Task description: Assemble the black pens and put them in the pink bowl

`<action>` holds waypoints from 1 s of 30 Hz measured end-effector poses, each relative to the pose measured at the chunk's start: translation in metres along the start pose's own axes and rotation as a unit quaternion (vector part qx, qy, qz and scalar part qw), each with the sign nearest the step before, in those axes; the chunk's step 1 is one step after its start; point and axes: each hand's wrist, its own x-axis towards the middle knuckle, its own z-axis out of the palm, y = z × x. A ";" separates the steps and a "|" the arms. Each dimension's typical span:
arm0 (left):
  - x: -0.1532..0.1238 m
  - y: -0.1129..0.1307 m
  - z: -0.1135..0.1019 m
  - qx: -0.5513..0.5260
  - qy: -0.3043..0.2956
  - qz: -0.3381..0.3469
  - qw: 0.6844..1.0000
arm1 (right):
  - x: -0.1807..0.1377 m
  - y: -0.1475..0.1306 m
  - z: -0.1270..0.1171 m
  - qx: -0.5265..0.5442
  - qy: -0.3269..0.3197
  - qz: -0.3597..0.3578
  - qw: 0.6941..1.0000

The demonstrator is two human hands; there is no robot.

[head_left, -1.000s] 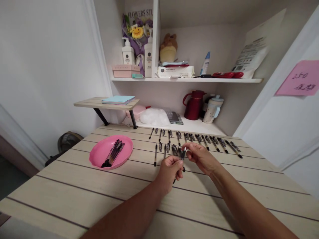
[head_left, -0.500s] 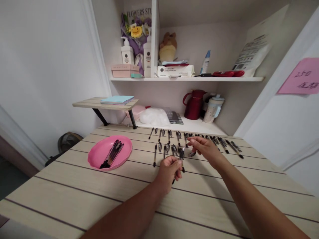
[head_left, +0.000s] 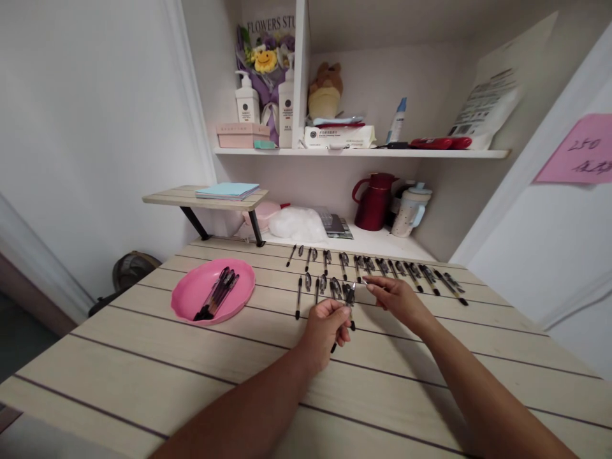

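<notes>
My left hand (head_left: 327,326) is closed round a black pen (head_left: 345,312), held upright over the wooden table (head_left: 143,357) with its tip pointing up. My right hand (head_left: 396,298) pinches a small clear pen cap (head_left: 366,282) just right of that tip. Behind both hands, several black pens and loose caps (head_left: 382,268) lie in two rows across the table.
A pink plate (head_left: 191,299) holding several pens sits at the left. At the back stand a small wooden riser (head_left: 201,199) with blue paper, a red jug (head_left: 373,201), a cup (head_left: 411,210) and a shelf (head_left: 358,153) of bottles. A pink note (head_left: 574,150) hangs at the right.
My right hand reached out to the row of pens and caps, then came back to the pen's tip with a cap pinched in it. My left hand stayed put with the pen.
</notes>
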 end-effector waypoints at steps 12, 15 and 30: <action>-0.002 0.002 0.000 0.008 0.007 0.000 1.000 | 0.004 -0.040 -0.008 0.357 0.043 0.024 0.933; -0.001 0.001 -0.001 0.015 0.001 -0.001 1.000 | 0.006 -0.039 -0.005 0.354 0.033 0.006 0.935; -0.001 0.002 0.001 0.030 0.009 -0.001 1.000 | -0.004 -0.055 0.008 0.329 -0.079 0.031 0.941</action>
